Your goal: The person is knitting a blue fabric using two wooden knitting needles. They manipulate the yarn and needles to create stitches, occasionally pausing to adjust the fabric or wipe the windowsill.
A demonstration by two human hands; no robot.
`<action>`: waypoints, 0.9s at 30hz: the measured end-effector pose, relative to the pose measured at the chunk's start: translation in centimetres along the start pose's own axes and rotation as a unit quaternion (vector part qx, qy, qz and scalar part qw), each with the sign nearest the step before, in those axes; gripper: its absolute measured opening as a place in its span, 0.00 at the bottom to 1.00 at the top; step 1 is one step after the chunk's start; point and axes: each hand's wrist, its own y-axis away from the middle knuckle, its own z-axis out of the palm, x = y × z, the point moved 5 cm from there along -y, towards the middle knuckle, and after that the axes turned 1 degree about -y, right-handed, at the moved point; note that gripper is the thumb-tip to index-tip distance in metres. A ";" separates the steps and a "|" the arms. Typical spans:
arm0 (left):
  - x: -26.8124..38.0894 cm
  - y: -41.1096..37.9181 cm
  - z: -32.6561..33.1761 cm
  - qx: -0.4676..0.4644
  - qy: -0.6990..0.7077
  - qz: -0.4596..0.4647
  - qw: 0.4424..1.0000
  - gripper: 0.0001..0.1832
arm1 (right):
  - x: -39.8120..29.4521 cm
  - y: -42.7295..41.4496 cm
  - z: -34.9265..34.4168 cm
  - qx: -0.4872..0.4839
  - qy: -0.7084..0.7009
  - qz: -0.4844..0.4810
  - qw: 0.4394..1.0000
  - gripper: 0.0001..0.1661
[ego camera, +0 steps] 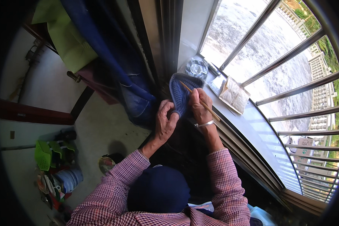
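My left hand pinches the lower left edge of a blue knitted or ribbed fabric piece between thumb and fingers. The piece curves upward like an open cup, with a thick grey-blue rim along its top. In my right hand is a thin, pointed wooden stick, held slantwise like a pen. Its tip lies over the inner face of the piece, and whether it touches the fabric I cannot tell. The stick's thicker end sticks out past my right wrist. My right fingers partly hide the piece's right side.
Beyond my right hand, a windowsill holds a clear plastic-wrapped item and a worn pad or folded sheet. Metal bars line the window. Blue cloth hangs at left; a green plastic basket stands lower left.
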 end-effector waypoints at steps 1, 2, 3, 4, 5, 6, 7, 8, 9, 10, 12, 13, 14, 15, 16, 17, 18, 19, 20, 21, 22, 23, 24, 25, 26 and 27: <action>1.1 -0.5 0.0 0.002 -0.019 0.044 0.999 0.09 | 0.3 -0.2 0.6 0.028 -0.041 0.001 0.999 0.20; 2.1 -0.9 0.0 0.003 -0.037 0.089 0.995 0.09 | 1.0 -0.4 1.0 0.020 -0.088 0.025 0.996 0.20; 2.5 -1.0 -0.1 -0.008 -0.036 0.095 0.995 0.09 | 1.1 -0.4 1.4 0.010 -0.136 0.049 0.989 0.20; 2.9 -1.1 -0.1 -0.020 -0.034 0.102 0.994 0.09 | 1.4 -0.1 1.4 -0.002 -0.206 0.088 0.975 0.20; 3.4 -1.1 -0.1 -0.032 -0.031 0.110 0.993 0.09 | 1.6 0.4 1.2 -0.013 -0.274 0.125 0.954 0.20; 4.0 -1.1 -0.2 -0.033 -0.020 0.124 0.992 0.09 | 1.6 0.8 1.3 -0.026 -0.338 0.160 0.927 0.20; 4.8 -0.4 -0.3 -0.036 -0.009 0.133 0.990 0.09 | 1.3 1.8 1.1 -0.013 -0.340 0.168 0.925 0.20; 5.6 0.2 -0.3 -0.040 0.003 0.142 0.989 0.09 | 0.9 2.5 0.6 -0.029 -0.362 0.172 0.916 0.20; 6.8 1.0 -0.7 -0.074 0.024 0.141 0.987 0.09 | 0.7 3.7 0.5 -0.050 -0.390 0.179 0.902 0.21; 8.4 1.3 -0.8 -0.108 0.051 0.146 0.982 0.09 | 1.0 4.8 0.4 -0.098 -0.441 0.210 0.867 0.21; 9.2 2.5 -0.3 -0.136 0.125 0.131 0.974 0.10 | 1.3 7.4 -1.2 -0.065 -0.484 0.221 0.844 0.21; 8.4 3.1 -0.1 -0.164 0.152 0.075 0.972 0.10 | 1.0 8.5 -2.2 -0.035 -0.496 0.227 0.838 0.21; 7.7 3.7 0.4 -0.191 0.224 0.001 0.956 0.11 | 0.9 9.7 -3.4 -0.007 -0.488 0.215 0.846 0.21; 7.2 4.1 1.1 -0.218 0.295 -0.072 0.928 0.12 | 0.9 10.7 -4.6 0.023 -0.478 0.203 0.854 0.21; 7.2 4.3 1.7 -0.240 0.328 -0.093 0.909 0.12 | 0.4 11.6 -5.8 0.053 -0.464 0.196 0.863 0.21; 7.3 4.4 2.2 -0.261 0.360 -0.113 0.889 0.12 | -0.1 12.3 -6.8 0.082 -0.449 0.188 0.870 0.20; 7.6 4.6 3.0 -0.286 0.393 -0.131 0.864 0.12 | -0.6 12.8 -8.0 0.105 -0.405 0.175 0.891 0.20; 7.6 4.5 3.4 -0.282 0.396 -0.131 0.864 0.13 | -0.6 13.1 -8.8 0.102 -0.373 0.154 0.909 0.20; 7.6 4.5 3.8 -0.277 0.399 -0.131 0.864 0.14 | -0.4 13.0 -9.2 0.120 -0.331 0.150 0.924 0.20; 7.5 4.4 4.2 -0.275 0.402 -0.130 0.864 0.16 | -0.3 12.7 -9.6 0.139 -0.288 0.145 0.936 0.20; 6.8 4.1 4.3 -0.250 0.383 -0.144 0.877 0.15 | -0.2 12.1 -9.7 0.133 -0.240 0.139 0.951 0.19; 6.4 4.0 4.3 -0.239 0.405 -0.177 0.865 0.17 | 0.3 11.4 -9.5 0.113 -0.219 0.137 0.959 0.18; 5.9 3.9 4.3 -0.227 0.425 -0.211 0.850 0.18 | 1.3 10.6 -9.2 0.093 -0.198 0.135 0.966 0.18; 5.3 3.9 4.0 -0.212 0.443 -0.244 0.836 0.20 | 1.7 9.8 -8.5 0.070 -0.178 0.134 0.972 0.18; 4.8 3.8 3.4 -0.206 0.439 -0.222 0.846 0.21 | 1.7 9.0 -7.8 0.065 -0.166 0.117 0.977 0.18; 4.2 3.8 3.0 -0.183 0.439 -0.216 0.853 0.20 | 1.6 8.2 -7.3 0.057 -0.156 0.130 0.978 0.18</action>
